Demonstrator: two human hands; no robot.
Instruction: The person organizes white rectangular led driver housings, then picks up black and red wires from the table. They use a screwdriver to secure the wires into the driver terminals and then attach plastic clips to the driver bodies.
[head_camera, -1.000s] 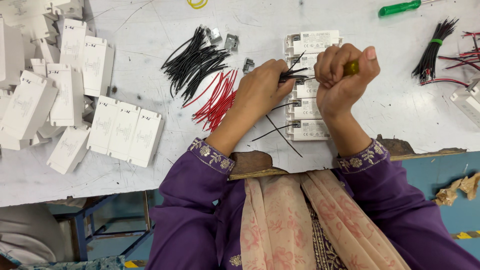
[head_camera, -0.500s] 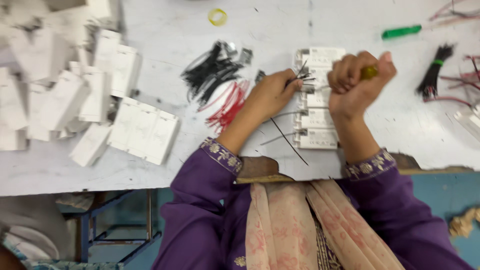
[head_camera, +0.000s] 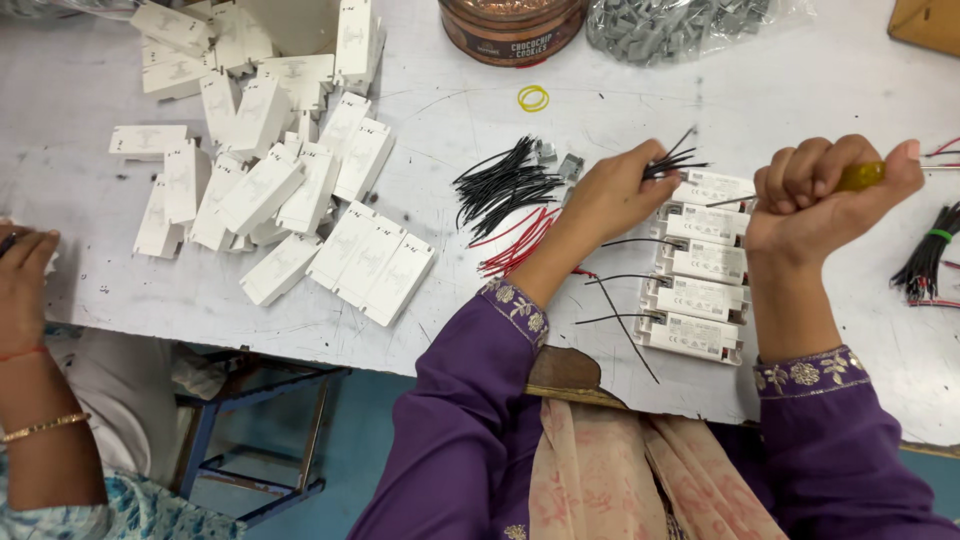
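- Bench (head_camera: 120, 290), white, carries a heap of white casings (head_camera: 270, 170) far left.
- Stacked white driver units (head_camera: 700, 265) lie between both hands.
- Right hand (head_camera: 820, 195), fisted grip shut round a yellow-handled screwdriver (head_camera: 862, 176).
- Left hand (head_camera: 615, 190), grip pinching black wires (head_camera: 672, 160) beside the units.

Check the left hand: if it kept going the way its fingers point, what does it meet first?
The left hand, pinching a few black wires, points to the right across the table. First in that line is probably the top white module of the stacked row, almost at its fingertips. Height above it is unclear.
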